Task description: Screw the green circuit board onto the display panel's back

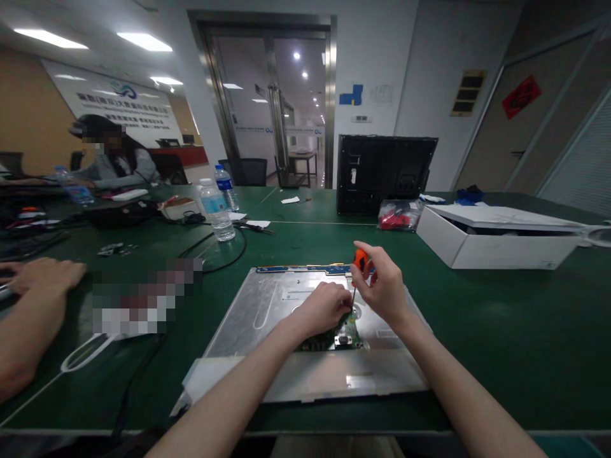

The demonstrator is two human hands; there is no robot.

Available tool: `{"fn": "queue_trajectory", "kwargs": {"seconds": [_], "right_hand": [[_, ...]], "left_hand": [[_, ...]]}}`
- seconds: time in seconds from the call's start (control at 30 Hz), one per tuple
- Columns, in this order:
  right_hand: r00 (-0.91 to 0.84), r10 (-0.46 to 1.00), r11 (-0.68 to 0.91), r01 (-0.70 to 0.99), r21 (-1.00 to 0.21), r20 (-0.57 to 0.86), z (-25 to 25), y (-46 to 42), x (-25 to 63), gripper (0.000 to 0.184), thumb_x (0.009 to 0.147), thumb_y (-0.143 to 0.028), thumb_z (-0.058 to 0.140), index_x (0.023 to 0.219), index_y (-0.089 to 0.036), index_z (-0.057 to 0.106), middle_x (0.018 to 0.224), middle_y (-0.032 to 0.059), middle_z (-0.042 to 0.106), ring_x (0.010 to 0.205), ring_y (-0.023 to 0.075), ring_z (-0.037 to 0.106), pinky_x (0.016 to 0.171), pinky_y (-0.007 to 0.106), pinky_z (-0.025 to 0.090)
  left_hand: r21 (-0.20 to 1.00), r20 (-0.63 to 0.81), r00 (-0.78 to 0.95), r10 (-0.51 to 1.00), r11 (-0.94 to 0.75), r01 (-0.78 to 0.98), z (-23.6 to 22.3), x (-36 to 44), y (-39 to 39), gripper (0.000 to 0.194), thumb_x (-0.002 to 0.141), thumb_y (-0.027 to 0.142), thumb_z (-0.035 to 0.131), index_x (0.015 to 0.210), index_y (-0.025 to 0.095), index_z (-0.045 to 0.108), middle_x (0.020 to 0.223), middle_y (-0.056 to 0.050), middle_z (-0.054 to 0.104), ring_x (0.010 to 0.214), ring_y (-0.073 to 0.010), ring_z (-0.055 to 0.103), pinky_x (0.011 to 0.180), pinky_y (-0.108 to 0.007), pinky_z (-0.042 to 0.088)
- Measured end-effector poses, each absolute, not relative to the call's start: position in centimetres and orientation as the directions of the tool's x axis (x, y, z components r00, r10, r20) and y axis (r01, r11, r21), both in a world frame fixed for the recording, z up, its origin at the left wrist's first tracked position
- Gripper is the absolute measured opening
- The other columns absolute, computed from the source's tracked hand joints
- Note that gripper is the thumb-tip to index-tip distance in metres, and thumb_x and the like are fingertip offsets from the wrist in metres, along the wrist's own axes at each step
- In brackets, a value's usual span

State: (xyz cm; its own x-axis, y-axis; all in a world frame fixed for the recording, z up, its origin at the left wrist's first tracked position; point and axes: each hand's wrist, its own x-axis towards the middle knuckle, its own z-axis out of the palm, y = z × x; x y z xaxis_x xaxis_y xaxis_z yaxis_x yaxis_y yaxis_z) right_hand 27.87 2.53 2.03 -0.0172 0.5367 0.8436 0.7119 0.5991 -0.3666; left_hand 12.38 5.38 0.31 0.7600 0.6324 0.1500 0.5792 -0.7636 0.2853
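Note:
A flat metal display panel [243, 324] lies on the green table in front of me, its back facing up. A green circuit board [354, 332] sits near its middle, and a narrow blue board strip [305, 270] runs along its far edge. My right hand [382, 280] grips a screwdriver [359, 257] by its orange handle, with the shaft pointing down at the green board. Beside the shaft's lower end, my left hand [327, 305] rests over the board with its fingers pinched together. Whatever is between those fingers is hidden, and so is the screwdriver's tip.
Behind the panel stand a black monitor [386, 172], a bag with red items [398, 215] and a white box [496, 238]. Water bottles [217, 210] and cables are at the left. Another person's hand [48, 280] reaches in there; a person [114, 152] sits farther back.

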Motion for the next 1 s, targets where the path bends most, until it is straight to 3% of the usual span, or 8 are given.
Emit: {"fn": "queue_trajectory", "kwargs": {"seconds": [0.43, 0.6, 1.0], "right_hand": [[-0.014, 0.539, 0.597, 0.711, -0.37, 0.842, 2.11, 2.39, 27.88, 0.025, 0.09, -0.026, 0.057, 0.114, -0.018, 0.057, 0.082, 0.0006, 0.057, 0.059, 0.011, 0.05, 0.054, 0.024, 0.042], [-0.029, 0.552, 0.607, 0.699, -0.378, 0.834, 1.99, 2.49, 28.06, 0.029, 0.092, -0.03, 0.06, 0.12, -0.02, 0.059, 0.09, 0.0021, 0.057, 0.058, 0.0093, 0.051, 0.053, 0.023, 0.042], [0.041, 0.552, 0.572, 0.708, -0.415, 0.833, 1.94, 2.54, 27.81, 0.032, 0.086, -0.02, 0.051, 0.117, -0.018, 0.056, 0.088, 0.0037, 0.064, 0.056, 0.0113, 0.051, 0.054, 0.025, 0.043]], "left_hand": [[0.281, 0.142, 0.759, 0.635, -0.761, 0.585, 0.27, 12.36, 5.43, 0.016, 0.083, 0.01, 0.056, 0.08, 0.016, 0.071, 0.084, -0.006, 0.072, 0.079, -0.0192, 0.065, 0.073, -0.027, 0.046], [0.265, 0.144, 0.757, 0.637, -0.762, 0.591, 0.33, 12.41, 5.41, 0.015, 0.083, 0.009, 0.058, 0.08, 0.016, 0.071, 0.083, -0.006, 0.072, 0.079, -0.0197, 0.064, 0.072, -0.027, 0.045], [0.271, 0.146, 0.77, 0.621, -0.773, 0.573, 0.08, 12.32, 5.54, 0.017, 0.084, 0.009, 0.056, 0.085, 0.016, 0.072, 0.087, -0.006, 0.073, 0.081, -0.0193, 0.065, 0.074, -0.027, 0.045]]}}
